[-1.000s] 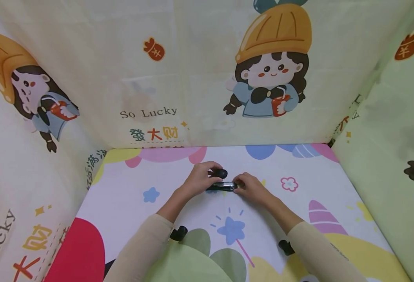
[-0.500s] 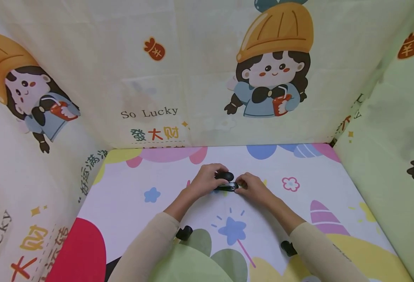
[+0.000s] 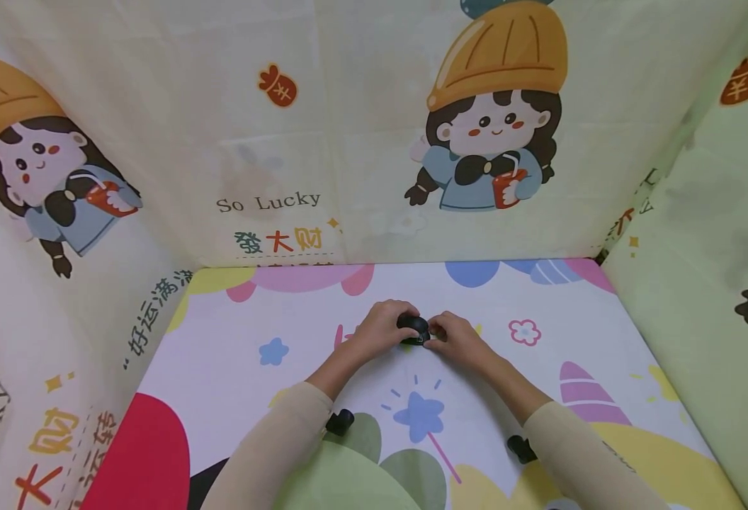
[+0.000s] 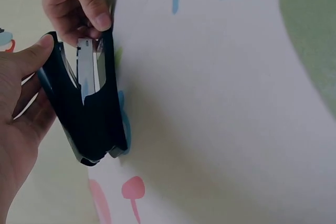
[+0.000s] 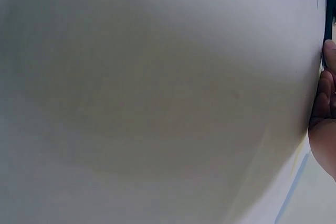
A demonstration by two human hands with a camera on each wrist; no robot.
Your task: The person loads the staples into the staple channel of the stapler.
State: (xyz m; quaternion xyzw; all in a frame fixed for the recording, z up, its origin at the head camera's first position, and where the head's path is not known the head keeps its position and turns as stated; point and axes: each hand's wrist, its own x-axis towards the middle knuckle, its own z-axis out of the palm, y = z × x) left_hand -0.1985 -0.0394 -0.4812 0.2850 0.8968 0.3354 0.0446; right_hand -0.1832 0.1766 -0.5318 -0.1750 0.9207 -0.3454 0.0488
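Observation:
A black stapler (image 3: 414, 326) is near the middle of the table, between the two hands. In the left wrist view the stapler (image 4: 86, 111) stands spread, its top arm apart from its base. A silver metal strip (image 4: 85, 69) shows between those halves. My left hand (image 3: 379, 331) grips the top arm; the left thumb (image 4: 38, 53) lies at that arm's end. At the base's end, my right hand (image 3: 455, 340) pinches with thumb and fingers, also seen as a hand (image 4: 79, 3) at the top left. Only part of the right hand (image 5: 325, 103) enters the right wrist view.
The table (image 3: 323, 368) bears a printed cover with stars, flowers and coloured shapes. Cream cloth (image 3: 361, 156) with cartoon figures hangs behind it and on both sides. Black wrist devices (image 3: 341, 422) sit at both sleeves.
My left hand has moved right, carrying the stapler's top arm toward the right hand. Less of the base shows in the head view now. The right hand has stayed almost in place.

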